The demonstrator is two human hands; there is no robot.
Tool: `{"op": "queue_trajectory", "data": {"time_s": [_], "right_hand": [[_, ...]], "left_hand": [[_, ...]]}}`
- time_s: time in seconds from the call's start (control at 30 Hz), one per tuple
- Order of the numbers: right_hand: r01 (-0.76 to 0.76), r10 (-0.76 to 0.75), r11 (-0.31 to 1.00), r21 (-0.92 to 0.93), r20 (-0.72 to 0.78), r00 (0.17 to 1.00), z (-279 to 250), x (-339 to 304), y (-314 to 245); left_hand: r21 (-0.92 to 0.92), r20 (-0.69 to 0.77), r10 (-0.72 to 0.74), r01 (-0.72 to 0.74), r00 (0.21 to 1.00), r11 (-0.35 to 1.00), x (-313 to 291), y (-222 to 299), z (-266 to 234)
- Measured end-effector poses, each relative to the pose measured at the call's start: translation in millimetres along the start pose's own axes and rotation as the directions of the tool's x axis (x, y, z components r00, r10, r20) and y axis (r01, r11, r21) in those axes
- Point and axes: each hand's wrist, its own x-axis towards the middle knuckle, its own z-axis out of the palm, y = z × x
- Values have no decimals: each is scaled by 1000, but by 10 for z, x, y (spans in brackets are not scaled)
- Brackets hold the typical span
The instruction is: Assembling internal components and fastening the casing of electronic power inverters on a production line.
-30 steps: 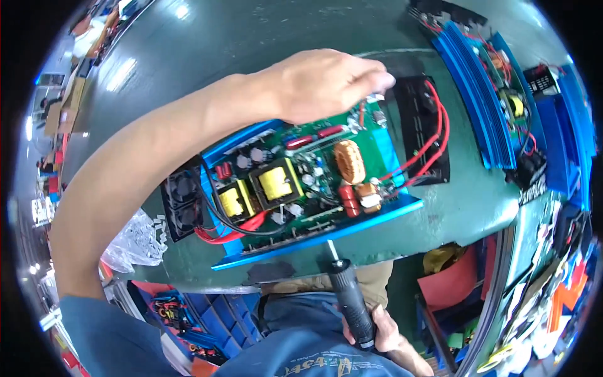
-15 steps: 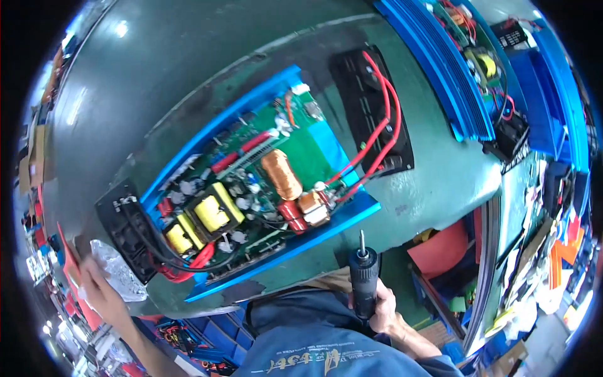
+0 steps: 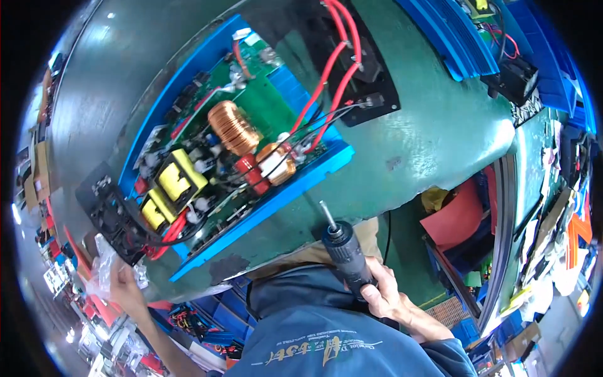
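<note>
My right hand (image 3: pixel 384 290) is wrapped around a black electric screwdriver (image 3: pixel 349 256), its bare bit pointing away from me, just off the bench's near edge. At the left, my left hand (image 3: pixel 127 293) has its fingers closed at a crumpled clear plastic bag (image 3: pixel 102 274); the fingertips are partly hidden, and the contents cannot be made out. Between my hands lies an open blue metal housing (image 3: pixel 276 200) with a green circuit board (image 3: pixel 271 114), a copper coil (image 3: pixel 233 127) and yellow transformers (image 3: pixel 180 178). A black end panel (image 3: pixel 112 217) stands at its left end.
Red wires (image 3: pixel 329 76) run from the board to a second black panel (image 3: pixel 375 80) lying on the green bench (image 3: pixel 433 135). Another blue housing (image 3: pixel 453 39) stands at the far right. An open drawer (image 3: pixel 496 232) holds red sheet material (image 3: pixel 461 213).
My left hand has shifted right onto the plastic bag, which is now more crumpled. The screwdriver has tilted and moved slightly left in my right hand. The whole view has shifted.
</note>
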Motion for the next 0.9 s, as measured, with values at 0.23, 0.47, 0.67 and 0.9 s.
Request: {"op": "queue_trajectory", "data": {"time_s": [0.23, 0.47, 0.67, 0.9], "right_hand": [[10, -9, 1000, -14, 48, 999, 62, -91, 5], [-4, 43, 977, -215, 178, 983, 287, -48, -298], [81, -37, 967, -242, 181, 983, 583, -75, -257], [16, 30, 971, -240, 189, 982, 724, -92, -376]], "left_hand": [[115, -44, -24, 29, 999, 993, -147, 430, 123], [80, -48, -59, 63, 997, 995, -198, 571, -117], [-338, -123, 116, -152, 986, 929, -377, 1003, -25], [-343, -202, 114, -179, 973, 922, -264, 515, 180]]}}
